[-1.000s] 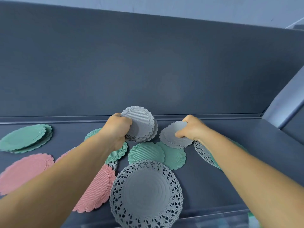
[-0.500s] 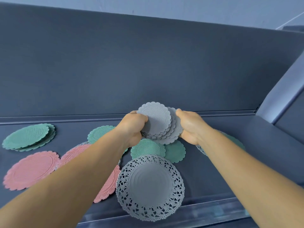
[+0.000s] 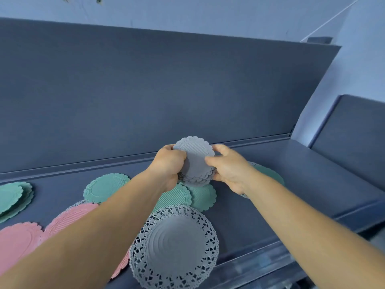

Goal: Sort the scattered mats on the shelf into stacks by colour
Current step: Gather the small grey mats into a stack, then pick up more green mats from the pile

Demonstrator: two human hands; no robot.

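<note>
Nearest the front edge of the shelf [image 3: 312, 184], a large grey lace-edged mat [image 3: 177, 247] is lying flat, with pink ribbed mats [image 3: 68, 220] being overlapped at its left. Behind it, green scalloped mats [image 3: 200, 195] are resting, and a green stack [image 3: 12, 197] is sitting far left. Above them, a bundle of small grey ribbed mats [image 3: 195, 161] with scalloped rims is being gripped tilted between the left hand [image 3: 168, 165] and the right hand [image 3: 227, 167], fingers curled round its edges.

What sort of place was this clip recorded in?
Probably a shop or storeroom shelving unit: a dark shelf with a tall back panel, spread with loose mats against a plain wall.
</note>
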